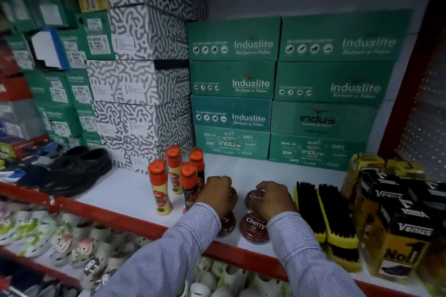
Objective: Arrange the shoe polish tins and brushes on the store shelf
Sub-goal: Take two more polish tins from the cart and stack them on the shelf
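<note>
Several round dark-red Cherry polish tins sit in two rows near the front of the white shelf (241,169). My left hand (217,194) is curled over the rear left tin, which it mostly hides. My right hand (275,200) grips the rear right tin (252,198). In front lie a full-view tin (254,225) and a tin half hidden by my left sleeve (226,223). Just right of the tins, black-bristled brushes with yellow backs (335,212) lie side by side, with more stacked below them.
Several orange-capped liquid polish bottles (179,176) stand left of my left hand. Yellow-and-black Venus boxes (398,224) crowd the right end. Green Induslite shoe boxes (277,103) and patterned boxes (144,79) line the back. Black shoes (77,169) rest at left. The red shelf edge (120,217) runs in front.
</note>
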Motion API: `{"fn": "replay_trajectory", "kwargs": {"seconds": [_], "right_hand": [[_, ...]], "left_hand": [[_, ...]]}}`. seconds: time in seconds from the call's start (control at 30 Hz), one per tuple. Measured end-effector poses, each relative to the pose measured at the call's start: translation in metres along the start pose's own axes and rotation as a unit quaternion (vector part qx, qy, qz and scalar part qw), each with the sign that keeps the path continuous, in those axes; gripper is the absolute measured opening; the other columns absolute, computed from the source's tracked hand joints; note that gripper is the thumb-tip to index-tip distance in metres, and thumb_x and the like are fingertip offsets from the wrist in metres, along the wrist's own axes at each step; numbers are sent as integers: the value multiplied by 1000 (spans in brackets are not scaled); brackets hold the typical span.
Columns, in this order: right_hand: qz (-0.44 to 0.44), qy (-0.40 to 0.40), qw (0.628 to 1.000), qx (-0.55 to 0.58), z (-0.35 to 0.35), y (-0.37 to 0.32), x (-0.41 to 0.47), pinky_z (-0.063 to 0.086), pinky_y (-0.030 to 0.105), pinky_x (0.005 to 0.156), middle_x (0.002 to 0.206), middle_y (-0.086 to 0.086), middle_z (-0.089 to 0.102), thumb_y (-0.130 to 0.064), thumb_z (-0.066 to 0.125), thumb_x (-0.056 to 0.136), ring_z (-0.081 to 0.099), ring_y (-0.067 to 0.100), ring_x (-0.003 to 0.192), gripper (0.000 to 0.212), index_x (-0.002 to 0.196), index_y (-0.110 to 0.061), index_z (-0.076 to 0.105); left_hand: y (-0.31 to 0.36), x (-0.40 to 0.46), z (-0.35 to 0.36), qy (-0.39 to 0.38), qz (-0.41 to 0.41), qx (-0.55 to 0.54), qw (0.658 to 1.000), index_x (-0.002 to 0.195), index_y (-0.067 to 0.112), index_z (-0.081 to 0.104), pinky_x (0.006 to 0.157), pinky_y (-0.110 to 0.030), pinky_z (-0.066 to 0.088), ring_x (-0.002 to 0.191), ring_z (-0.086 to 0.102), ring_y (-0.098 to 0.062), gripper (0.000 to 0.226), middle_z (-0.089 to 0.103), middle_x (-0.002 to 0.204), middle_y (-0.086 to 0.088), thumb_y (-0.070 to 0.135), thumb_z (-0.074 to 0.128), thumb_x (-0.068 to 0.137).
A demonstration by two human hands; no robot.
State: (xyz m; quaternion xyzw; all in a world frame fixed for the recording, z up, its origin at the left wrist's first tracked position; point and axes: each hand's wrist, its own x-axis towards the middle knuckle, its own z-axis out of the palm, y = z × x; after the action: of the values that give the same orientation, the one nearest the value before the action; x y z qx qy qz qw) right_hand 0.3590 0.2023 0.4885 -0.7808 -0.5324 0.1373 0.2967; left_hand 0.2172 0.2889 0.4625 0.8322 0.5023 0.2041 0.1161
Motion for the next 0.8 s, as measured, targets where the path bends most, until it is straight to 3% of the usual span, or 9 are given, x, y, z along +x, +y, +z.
{"fn": "replay_trajectory", "kwargs": {"seconds": [0.1, 0.23, 0.5, 0.8], "right_hand": [[11, 5, 1000, 0, 11, 0, 6, 56, 31, 81, 103, 10, 74, -25, 66, 78, 67, 30, 98, 21, 93, -16, 76], [14, 11, 1000, 8, 15, 1, 12, 57, 31, 76, 94, 13, 76, -28, 67, 77, 69, 31, 90, 19, 85, -14, 78], [15, 5, 1000, 23, 17, 4, 16, 56, 30, 73, 89, 12, 76, -31, 70, 76, 70, 28, 83, 20, 81, -13, 78], [-26, 5, 999, 23, 12, 2, 7, 57, 32, 79, 92, 6, 77, -29, 72, 75, 70, 25, 88, 15, 82, -18, 79]], "left_hand": [[-10, 11, 14, -18, -7, 15, 1000, 90, 10, 67, 75, -37, 53, 95, 65, -37, 38, 69, 98, -18, 42, 52, 79], [-20, 20, 21, -26, 8, 14, 1000, 87, 14, 71, 74, -35, 56, 90, 68, -32, 44, 71, 92, -10, 50, 50, 72], [-22, 20, 18, -20, 19, -36, 999, 91, 18, 76, 77, -33, 58, 89, 70, -23, 38, 76, 92, -4, 47, 65, 69], [-16, 7, 7, -16, 64, -55, 996, 96, 20, 79, 84, -33, 56, 94, 69, -25, 20, 76, 99, -8, 27, 73, 78]]}}
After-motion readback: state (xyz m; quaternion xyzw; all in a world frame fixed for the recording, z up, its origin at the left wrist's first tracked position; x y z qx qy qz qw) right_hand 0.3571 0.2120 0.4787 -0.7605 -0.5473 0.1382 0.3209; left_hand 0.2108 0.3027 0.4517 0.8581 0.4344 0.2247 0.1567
